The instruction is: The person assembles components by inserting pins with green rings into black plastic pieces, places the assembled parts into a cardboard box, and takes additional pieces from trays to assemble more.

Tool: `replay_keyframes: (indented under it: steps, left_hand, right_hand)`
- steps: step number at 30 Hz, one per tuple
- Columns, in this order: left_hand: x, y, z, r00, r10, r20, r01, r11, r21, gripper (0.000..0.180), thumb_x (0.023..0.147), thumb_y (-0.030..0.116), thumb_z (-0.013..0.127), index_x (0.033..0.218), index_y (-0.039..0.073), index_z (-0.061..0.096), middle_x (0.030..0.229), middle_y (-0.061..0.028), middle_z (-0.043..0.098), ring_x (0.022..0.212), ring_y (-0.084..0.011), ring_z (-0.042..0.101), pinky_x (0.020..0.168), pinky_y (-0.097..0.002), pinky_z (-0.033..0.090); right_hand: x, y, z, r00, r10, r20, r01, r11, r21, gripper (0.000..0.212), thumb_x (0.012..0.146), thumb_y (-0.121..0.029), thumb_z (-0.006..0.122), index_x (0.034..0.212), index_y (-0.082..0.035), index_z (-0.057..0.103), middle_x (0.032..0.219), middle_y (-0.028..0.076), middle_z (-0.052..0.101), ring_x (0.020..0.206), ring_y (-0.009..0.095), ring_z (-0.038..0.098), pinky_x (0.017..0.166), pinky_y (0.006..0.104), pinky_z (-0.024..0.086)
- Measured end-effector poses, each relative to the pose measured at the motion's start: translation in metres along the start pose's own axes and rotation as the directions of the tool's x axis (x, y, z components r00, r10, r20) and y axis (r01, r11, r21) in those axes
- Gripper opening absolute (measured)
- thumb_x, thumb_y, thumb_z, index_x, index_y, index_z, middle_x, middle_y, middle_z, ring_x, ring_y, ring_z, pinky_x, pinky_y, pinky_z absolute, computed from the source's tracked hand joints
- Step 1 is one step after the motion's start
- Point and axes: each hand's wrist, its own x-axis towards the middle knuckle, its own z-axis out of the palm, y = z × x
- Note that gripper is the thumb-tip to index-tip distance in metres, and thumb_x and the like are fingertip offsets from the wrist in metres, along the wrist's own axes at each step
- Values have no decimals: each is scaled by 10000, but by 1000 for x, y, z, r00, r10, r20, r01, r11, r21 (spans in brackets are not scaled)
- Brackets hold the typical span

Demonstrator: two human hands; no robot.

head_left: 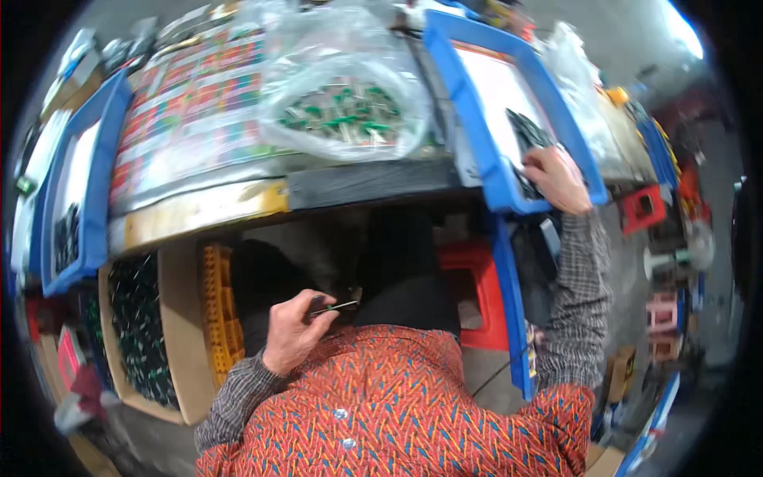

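Left hand [291, 332] pinches a thin component [332, 307] pointing right (level); right hand [556, 179] grips dark parts [528, 135].

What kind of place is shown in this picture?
Probably a small assembly or sorting workshop. Blue trays of small dark parts sit on the bench, a clear bag holds green-tipped pieces, and a cardboard box beside the person is full of similar parts.

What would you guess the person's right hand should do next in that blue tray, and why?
Probably close on one dark piece and lift it out: the right hand rests inside the blue tray on the dark pieces, while the left hand holds a thin metal part.
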Motion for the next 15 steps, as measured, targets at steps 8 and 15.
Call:
replay_keyframes:
  steps: [8, 15]
  left_hand:
    - [-2, -18, 5, 966, 249, -76, -253, 966, -57, 193, 829, 142, 679, 942, 9, 597, 762, -152, 635, 662, -288, 643, 585, -335, 502]
    - [-2, -27, 6, 955, 267, -131, -284, 950, -133, 181, 825, 112, 664, 887, -13, 547, 678, -161, 570, 605, -310, 592, 540, -366, 444]
  right_hand:
    - [28, 41, 18, 935, 81, 346, -155, 969, 191, 167, 828, -54, 588, 956, 52, 603, 817, 159, 602, 800, 266, 592, 735, 365, 456]
    - [38, 56, 16, 958, -69, 278, 67, 998, 15, 271, 801, -151, 640, 1003, 30, 643, 939, 194, 638, 887, 318, 607, 803, 382, 468]
